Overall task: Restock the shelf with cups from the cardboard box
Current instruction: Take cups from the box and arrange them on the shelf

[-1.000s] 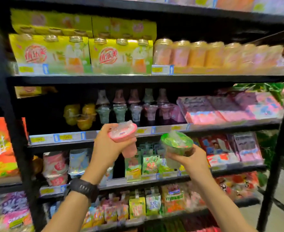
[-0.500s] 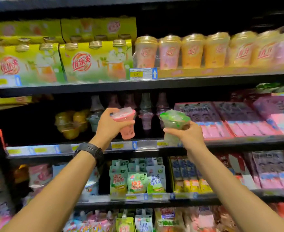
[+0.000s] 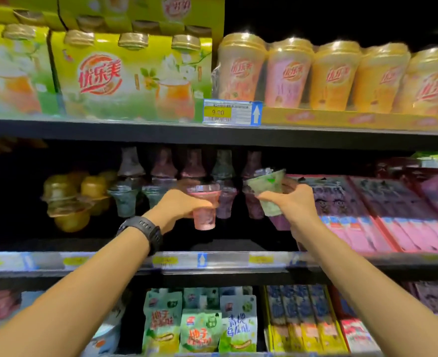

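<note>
My left hand point(image 3: 179, 204) grips a pink cup point(image 3: 204, 215), held upright above the middle shelf point(image 3: 212, 261), just in front of the stacked cups point(image 3: 161, 181) at the back. My right hand point(image 3: 287, 202) grips a green-lidded cup point(image 3: 266, 186), tilted with its lid leaning left toward the same row. Both arms reach over the shelf's front rail. A black watch sits on my left wrist. The cardboard box is out of view.
Yellow jelly cups point(image 3: 68, 199) stand left on the middle shelf; pink and purple flat boxes point(image 3: 367, 210) lie at its right. The shelf above holds yellow multipacks point(image 3: 130, 73) and tall drink cups point(image 3: 333, 76). Snack pouches point(image 3: 199, 320) hang below.
Both hands moved forward and deeper into the middle shelf with their cups. The green cup has tipped to the left. The camera came closer to the shelf.
</note>
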Demonstrator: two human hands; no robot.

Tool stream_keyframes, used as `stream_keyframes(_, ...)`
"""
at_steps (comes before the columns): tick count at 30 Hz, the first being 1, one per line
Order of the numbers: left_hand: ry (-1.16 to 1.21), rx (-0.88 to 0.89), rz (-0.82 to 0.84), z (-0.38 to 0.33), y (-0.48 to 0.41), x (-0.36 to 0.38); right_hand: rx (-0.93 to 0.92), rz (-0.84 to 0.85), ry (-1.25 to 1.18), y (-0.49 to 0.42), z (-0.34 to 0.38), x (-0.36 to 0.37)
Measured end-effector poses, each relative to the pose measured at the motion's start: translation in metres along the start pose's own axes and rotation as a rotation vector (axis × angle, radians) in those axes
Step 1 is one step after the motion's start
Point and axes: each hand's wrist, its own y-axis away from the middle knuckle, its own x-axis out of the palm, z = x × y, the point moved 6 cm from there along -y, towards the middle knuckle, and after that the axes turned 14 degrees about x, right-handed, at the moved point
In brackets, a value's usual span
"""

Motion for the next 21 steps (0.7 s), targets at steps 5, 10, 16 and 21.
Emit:
stream_keyframes(5, -0.006, 0.084, 0.052, 0.000, -0.025, 0.001, 0.006, -0.058, 0.128, -0.035, 0.012, -0.006)
stream_keyframes(10, -0.058, 0.055, 0.011, -0.005, -0.041, 0.001, 0.139, -0.064, 0.198, -0.072, 0.014, 0.002)
stream_keyframes(16, -0.103, 0.058, 0.030, -0.019, -0.047, 0.002, 0.027, -0.297, 0.304, -0.094, 0.036, 0.021)
stream_keyframes(21, -0.099, 0.062, 0.048, -0.023, -0.046, 0.003, -0.050, -0.324, 0.581, -0.112, 0.052, 0.042)
